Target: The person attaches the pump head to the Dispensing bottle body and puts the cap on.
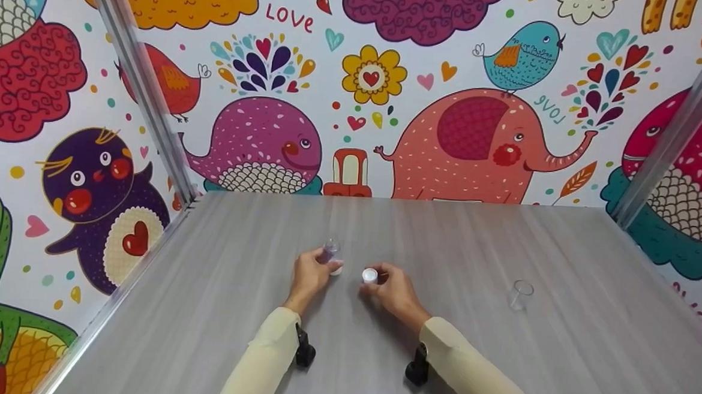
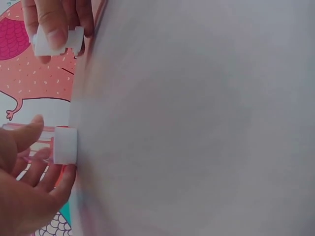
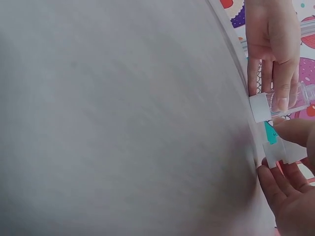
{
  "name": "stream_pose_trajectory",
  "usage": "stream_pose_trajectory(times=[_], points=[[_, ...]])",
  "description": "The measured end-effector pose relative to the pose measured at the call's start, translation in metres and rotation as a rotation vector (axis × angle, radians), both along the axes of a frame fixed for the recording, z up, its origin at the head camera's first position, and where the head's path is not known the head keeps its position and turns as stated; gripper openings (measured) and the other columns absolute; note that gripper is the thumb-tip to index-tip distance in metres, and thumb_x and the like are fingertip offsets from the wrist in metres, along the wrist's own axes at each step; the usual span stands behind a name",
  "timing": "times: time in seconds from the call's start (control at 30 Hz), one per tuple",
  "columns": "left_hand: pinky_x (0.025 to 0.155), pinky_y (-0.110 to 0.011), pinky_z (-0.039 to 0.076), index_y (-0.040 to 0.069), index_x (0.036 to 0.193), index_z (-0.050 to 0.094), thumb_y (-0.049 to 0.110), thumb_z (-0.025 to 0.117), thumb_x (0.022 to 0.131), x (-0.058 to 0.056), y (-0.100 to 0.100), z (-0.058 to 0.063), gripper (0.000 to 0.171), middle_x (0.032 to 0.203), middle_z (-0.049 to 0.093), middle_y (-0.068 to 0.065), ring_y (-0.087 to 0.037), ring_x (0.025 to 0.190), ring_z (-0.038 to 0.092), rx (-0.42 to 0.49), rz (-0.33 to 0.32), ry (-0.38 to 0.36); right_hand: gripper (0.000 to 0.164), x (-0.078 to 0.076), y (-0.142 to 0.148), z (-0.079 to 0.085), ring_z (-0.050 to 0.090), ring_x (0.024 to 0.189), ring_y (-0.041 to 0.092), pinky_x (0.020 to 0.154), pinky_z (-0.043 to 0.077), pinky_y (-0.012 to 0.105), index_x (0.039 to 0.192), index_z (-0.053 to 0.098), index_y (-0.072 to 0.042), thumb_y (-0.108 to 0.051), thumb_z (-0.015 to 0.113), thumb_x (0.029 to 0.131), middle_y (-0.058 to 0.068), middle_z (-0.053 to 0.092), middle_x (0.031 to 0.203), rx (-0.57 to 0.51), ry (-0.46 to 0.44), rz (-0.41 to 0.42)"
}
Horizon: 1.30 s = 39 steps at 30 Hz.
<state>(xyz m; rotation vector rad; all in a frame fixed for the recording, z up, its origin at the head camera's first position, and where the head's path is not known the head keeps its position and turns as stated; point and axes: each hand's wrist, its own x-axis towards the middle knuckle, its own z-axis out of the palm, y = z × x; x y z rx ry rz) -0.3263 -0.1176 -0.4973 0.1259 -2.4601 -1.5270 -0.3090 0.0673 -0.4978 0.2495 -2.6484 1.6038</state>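
My left hand (image 1: 311,277) holds a small clear bottle (image 1: 331,247) upright, low over the table, thumb on one side and fingers on the other. The bottle has a white base (image 2: 65,145), and its open threaded neck (image 3: 310,91) shows in the right wrist view. A short way to the right, my right hand (image 1: 399,291) pinches a white stepped pump collar or cap (image 3: 281,151) between thumb and fingers. In the head view this white part (image 1: 370,275) shows a round, bright face. Bottle and white part are apart.
A clear, open-topped cylinder like a small cup or overcap (image 1: 520,296) stands on the grey wood-grain table (image 1: 445,238), right of my right hand. Metal posts (image 1: 146,84) and walls printed with cartoon animals border the table at the back and sides.
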Motion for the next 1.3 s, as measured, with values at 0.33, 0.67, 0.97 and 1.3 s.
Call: stream_pose_trajectory(times=[0.33,0.67,0.97,1.3], points=[[0.096,-0.046,0.052,-0.003,0.112,0.073,0.009,0.077,0.084,-0.002,0.000,-0.002,0.031,0.110,0.075,-0.020,-0.031,0.106,0.068,0.018,0.002,0.009,0.035,-0.005,-0.005,0.004,0.066,0.099,0.024,0.089,0.054,0.040,0.113,0.060,-0.001,-0.001,0.076,0.082,0.014,0.069,0.109,-0.024,0.012,-0.014],[0.092,-0.047,0.052,-0.006,0.105,0.074,0.008,0.080,0.080,-0.004,0.001,-0.002,0.029,0.103,0.075,-0.021,-0.032,0.101,0.070,0.007,0.027,0.027,0.035,-0.004,-0.008,0.013,0.067,0.098,0.026,0.085,0.056,0.040,0.107,0.056,-0.001,-0.002,0.079,0.080,0.016,0.069,0.106,-0.011,0.088,-0.009],[0.093,-0.046,0.052,-0.004,0.109,0.074,0.007,0.080,0.079,-0.004,0.001,-0.003,0.032,0.105,0.075,-0.021,-0.032,0.102,0.070,0.019,0.024,0.030,0.033,-0.007,-0.009,0.018,0.064,0.098,0.023,0.086,0.055,0.039,0.110,0.057,-0.005,-0.007,0.078,0.084,0.011,0.067,0.107,-0.019,0.098,0.009],[0.096,-0.046,0.052,-0.002,0.111,0.074,0.010,0.081,0.081,-0.002,0.000,0.000,0.033,0.111,0.075,-0.019,-0.032,0.108,0.069,0.038,0.017,-0.013,0.033,-0.008,-0.009,0.030,0.063,0.102,0.022,0.090,0.055,0.039,0.114,0.057,-0.011,-0.013,0.076,0.087,0.007,0.067,0.111,0.013,0.080,0.022]])
